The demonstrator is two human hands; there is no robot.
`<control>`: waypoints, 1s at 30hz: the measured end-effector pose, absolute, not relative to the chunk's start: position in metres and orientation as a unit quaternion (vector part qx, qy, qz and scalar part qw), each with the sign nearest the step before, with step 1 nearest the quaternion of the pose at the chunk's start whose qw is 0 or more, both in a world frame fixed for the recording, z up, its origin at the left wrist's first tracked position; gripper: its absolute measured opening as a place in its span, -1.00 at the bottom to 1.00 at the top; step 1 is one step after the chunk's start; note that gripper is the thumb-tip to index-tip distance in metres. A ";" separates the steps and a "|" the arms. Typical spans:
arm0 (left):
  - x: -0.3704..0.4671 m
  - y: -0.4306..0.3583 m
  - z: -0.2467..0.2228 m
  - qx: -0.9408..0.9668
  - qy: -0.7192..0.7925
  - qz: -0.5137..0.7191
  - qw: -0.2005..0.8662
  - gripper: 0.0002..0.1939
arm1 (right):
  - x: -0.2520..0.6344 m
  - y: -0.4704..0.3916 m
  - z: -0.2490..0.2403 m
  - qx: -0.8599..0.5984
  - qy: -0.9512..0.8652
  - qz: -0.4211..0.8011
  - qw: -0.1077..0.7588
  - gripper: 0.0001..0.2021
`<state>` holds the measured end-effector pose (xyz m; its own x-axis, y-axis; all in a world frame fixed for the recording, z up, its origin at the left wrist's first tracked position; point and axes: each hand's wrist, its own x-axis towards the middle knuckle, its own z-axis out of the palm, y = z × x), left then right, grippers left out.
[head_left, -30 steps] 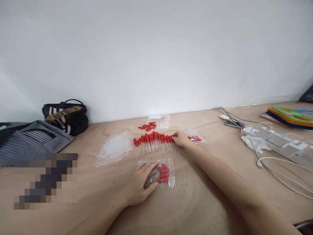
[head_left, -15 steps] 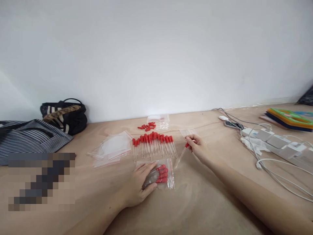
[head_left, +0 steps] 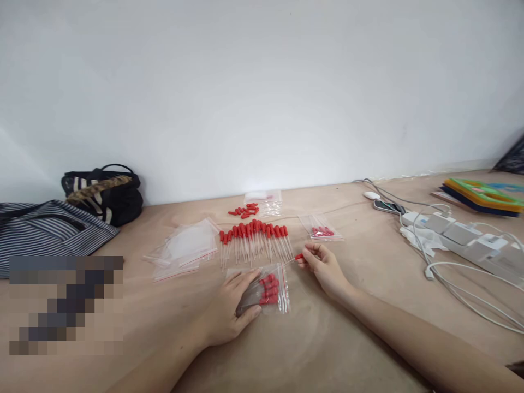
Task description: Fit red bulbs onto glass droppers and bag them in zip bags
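My left hand [head_left: 233,305] lies with fingers spread on a clear zip bag [head_left: 282,289] that contains several red-capped droppers. Between the fingertips of my right hand [head_left: 325,270] is a red-capped dropper [head_left: 300,256], its thin clear tip pointing left toward the bag. Behind the bag, a fan of red-capped droppers [head_left: 254,229] lies on the table. Loose red caps [head_left: 245,210] are farther back. Another zip bag [head_left: 321,226] with red caps inside lies beyond my right hand.
Flat clear bags [head_left: 184,243] are piled at left, near a striped bag [head_left: 61,232] and a black bag [head_left: 108,196]. A clear packet [head_left: 268,203] lies near the wall. Power strip [head_left: 470,243], cables and colourful trays [head_left: 483,196] occupy the right.
My right hand has moved left and nearer with the dropper, which now points left, uncovering the zip bag behind. My left hand stays on its bag. The view has shifted slightly.
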<state>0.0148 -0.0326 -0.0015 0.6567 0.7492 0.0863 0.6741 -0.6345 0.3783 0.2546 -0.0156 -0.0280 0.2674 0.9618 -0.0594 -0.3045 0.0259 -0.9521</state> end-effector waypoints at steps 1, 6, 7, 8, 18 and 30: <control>0.015 -0.033 -0.001 0.895 0.398 0.118 0.160 -0.43 | 0.252 -0.017 -0.029 -0.481 -0.336 0.515 0.625 -0.53; 0.015 -0.033 -0.002 0.899 0.388 0.124 0.161 -0.43 | 0.240 -0.020 -0.029 -0.486 -0.369 0.547 0.573 -0.58; 0.015 -0.033 -0.002 0.900 0.385 0.127 0.160 -0.42 | 0.238 -0.021 -0.028 -0.486 -0.377 0.554 0.561 -0.59; 0.015 -0.033 -0.002 0.901 0.382 0.129 0.159 -0.42 | 0.237 -0.022 -0.028 -0.483 -0.385 0.565 0.546 -0.59; 0.014 -0.032 -0.004 0.901 0.372 0.146 0.166 -0.40 | 0.239 -0.011 -0.032 -0.521 -0.592 0.449 0.421 -0.81; 0.012 -0.030 -0.009 0.902 0.360 0.165 0.174 -0.36 | 0.216 -0.010 -0.030 -0.500 -0.564 0.502 0.425 -0.78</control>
